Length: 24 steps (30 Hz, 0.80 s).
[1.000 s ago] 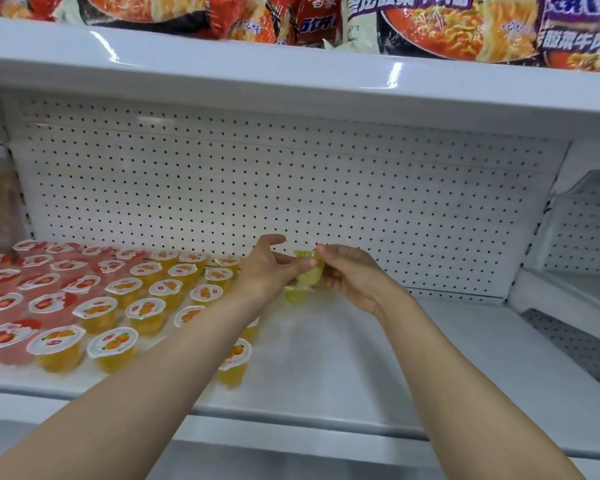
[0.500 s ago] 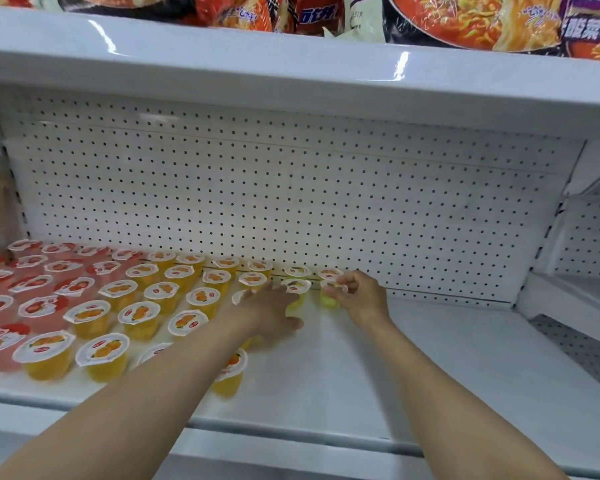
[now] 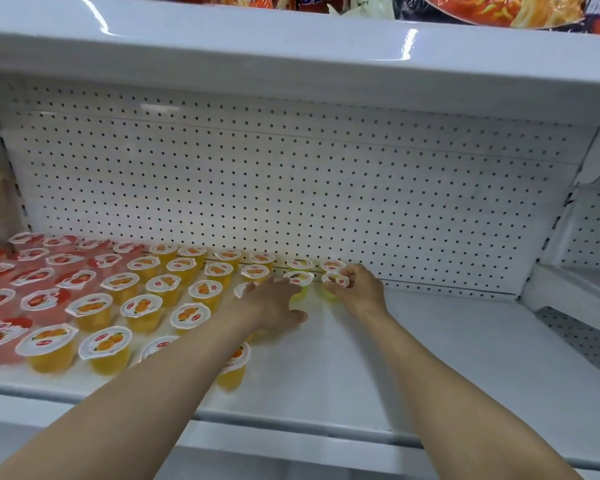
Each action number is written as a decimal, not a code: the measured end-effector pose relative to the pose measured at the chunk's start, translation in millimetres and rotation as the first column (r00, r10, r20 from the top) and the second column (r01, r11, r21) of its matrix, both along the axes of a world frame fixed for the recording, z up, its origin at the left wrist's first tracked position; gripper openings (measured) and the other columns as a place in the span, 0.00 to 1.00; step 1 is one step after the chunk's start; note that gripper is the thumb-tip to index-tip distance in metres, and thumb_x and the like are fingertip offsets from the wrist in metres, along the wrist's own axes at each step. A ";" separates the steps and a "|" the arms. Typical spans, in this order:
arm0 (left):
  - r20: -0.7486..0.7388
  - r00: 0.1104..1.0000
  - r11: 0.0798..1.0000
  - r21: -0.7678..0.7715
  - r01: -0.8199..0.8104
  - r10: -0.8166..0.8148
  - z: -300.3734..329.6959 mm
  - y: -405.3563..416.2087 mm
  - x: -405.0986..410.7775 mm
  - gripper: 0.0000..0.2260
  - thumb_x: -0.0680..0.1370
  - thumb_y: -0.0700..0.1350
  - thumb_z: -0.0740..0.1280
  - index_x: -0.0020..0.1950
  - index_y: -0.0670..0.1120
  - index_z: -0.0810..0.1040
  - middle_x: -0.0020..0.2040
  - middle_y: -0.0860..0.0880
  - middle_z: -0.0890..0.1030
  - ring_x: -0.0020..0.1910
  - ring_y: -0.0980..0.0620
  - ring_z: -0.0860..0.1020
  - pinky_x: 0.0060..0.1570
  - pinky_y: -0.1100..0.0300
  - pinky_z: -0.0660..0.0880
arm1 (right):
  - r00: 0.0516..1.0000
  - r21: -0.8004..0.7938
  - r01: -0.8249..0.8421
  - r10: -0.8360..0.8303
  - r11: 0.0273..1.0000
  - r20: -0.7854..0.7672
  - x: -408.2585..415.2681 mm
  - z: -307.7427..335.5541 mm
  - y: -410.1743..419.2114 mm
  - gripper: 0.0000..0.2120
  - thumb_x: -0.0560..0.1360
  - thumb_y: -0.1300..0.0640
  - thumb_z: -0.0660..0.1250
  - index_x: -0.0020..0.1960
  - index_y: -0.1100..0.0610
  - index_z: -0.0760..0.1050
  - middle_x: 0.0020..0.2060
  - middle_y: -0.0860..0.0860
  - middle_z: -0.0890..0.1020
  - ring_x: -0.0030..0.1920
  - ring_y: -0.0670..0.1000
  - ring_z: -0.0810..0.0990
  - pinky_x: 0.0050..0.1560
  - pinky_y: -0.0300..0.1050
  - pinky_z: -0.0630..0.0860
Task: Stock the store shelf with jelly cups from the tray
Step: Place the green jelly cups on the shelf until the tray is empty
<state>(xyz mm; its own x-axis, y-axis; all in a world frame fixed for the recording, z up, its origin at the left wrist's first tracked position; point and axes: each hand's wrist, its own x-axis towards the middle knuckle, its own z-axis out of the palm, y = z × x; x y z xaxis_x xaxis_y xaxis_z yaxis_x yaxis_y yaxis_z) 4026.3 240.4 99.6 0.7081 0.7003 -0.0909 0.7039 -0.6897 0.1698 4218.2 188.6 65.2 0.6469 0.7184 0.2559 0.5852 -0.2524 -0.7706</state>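
Both hands have come down to the white metal shelf (image 3: 430, 358). The right hand (image 3: 357, 289) pinches a small yellow-green plastic jelly cup (image 3: 335, 281) in the second row; the left hand (image 3: 274, 306) lies spread, holding nothing. Placing step; next, I think, release and fetch more cups.

Bare shelf (image 3: 447, 358) rightward; jelly cups (image 3: 142, 308) crowding the left.

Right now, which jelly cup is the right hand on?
The yellow-green cup at the second row's right end, pinched by the right hand; the others sit untouched.
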 end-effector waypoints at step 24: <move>0.593 0.691 0.752 0.205 -0.626 0.413 74.8 32.3 -317.9 0.24 0.80 0.58 0.60 0.72 0.49 0.69 0.63 0.38 0.78 0.61 0.36 0.75 0.58 0.44 0.75 | 0.704 -0.097 -0.441 0.412 0.892 0.579 -321.6 135.6 57.6 0.26 0.80 0.40 0.60 0.73 0.52 0.68 0.71 0.53 0.72 0.71 0.55 0.67 0.64 0.51 0.70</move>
<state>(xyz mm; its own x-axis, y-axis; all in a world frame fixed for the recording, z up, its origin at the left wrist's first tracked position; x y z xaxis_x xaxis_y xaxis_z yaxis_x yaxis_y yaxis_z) 3708.3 272.6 174.5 0.0838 0.8659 0.4931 0.8566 -0.3154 0.4084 3896.6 246.2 200.8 -0.0043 0.8592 0.5117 0.9522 0.1598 -0.2604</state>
